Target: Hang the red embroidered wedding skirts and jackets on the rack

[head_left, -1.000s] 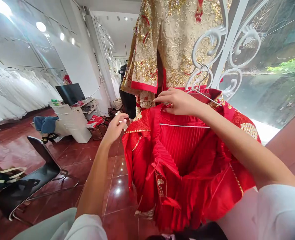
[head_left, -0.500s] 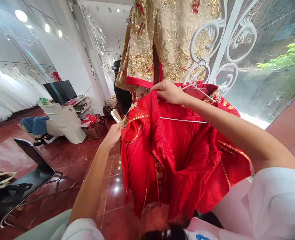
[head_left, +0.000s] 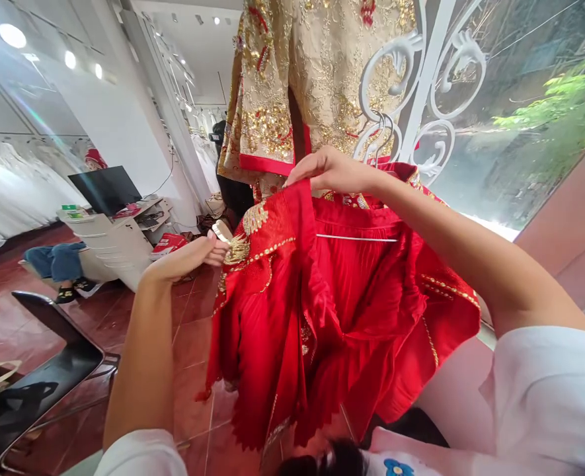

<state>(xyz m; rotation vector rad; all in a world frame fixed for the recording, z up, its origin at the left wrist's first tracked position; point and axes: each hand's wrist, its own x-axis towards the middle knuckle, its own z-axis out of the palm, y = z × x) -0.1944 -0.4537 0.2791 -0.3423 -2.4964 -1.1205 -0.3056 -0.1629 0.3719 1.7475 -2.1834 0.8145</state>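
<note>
A red pleated skirt (head_left: 366, 284) with gold beaded trim hangs in front of me, its waist opening gaping toward me. My right hand (head_left: 329, 170) pinches the waistband at the top left, fingers closed over the cloth. Further left and lower, my left hand (head_left: 211, 252) is closed at the skirt's embroidered edge. A cream, flat-ended object (head_left: 222, 231) sticks up by the left thumb; its lower part is hidden and its kind is unclear. Metal hanger hooks (head_left: 382, 125) rise behind the waistband. A white hanger bar (head_left: 356, 237) crosses inside the skirt.
Behind hangs a gold embroidered garment (head_left: 332, 79) beside a white scrolled metal frame (head_left: 416, 86) and a window. A black chair (head_left: 49, 370) is at the left. Beyond it are a white desk (head_left: 116, 248) with a monitor (head_left: 104, 190) and someone's jeans-clad legs (head_left: 57, 259).
My left hand has turned and moved slightly left and up, and the skirt's left side spreads wider, showing more gold embroidery. My right hand still grips the waistband. The view has shifted a little.
</note>
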